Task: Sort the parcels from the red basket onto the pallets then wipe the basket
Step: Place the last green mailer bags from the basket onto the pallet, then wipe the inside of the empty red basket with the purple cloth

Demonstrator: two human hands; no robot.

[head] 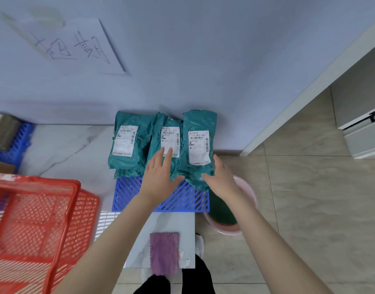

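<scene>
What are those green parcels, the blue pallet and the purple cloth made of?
Green parcels: thin plastic film, probably, slightly glossy and wrinkled. Blue pallet: rigid moulded plastic, by its slotted grid. Purple cloth: soft textured fabric, perhaps microfibre.

Hands bare: left hand [161, 175], right hand [221, 179]; forearms bare to frame edge; black trousers [196, 279]; white shoe [200, 245].
</scene>
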